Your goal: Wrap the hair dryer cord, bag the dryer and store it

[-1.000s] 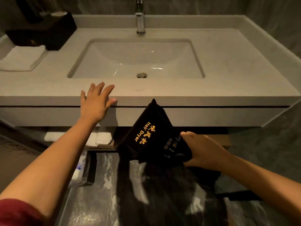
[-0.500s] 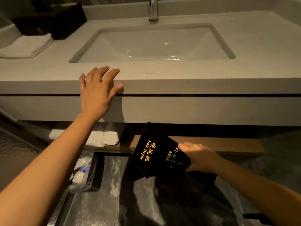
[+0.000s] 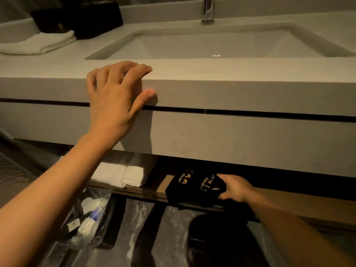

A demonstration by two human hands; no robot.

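Observation:
A black hair dryer bag (image 3: 192,186) with gold lettering rests on the wooden shelf (image 3: 300,203) under the vanity, its far end in the dark gap below the counter. My right hand (image 3: 234,187) is closed on the bag's right end. The dryer and its cord are hidden inside the bag. My left hand (image 3: 117,97) lies flat over the front edge of the stone counter (image 3: 231,87), fingers spread, holding nothing.
Folded white towels (image 3: 123,175) lie on the shelf left of the bag. A bin with a plastic liner (image 3: 90,224) stands on the floor at lower left. On the counter are a sink basin (image 3: 212,45), a faucet (image 3: 208,10), a folded towel (image 3: 38,44) and a black box (image 3: 92,16).
My right hand has carried the bag down from in front of the vanity and in onto the shelf underneath. My left hand has settled on the counter's edge. The view has dropped lower and closer.

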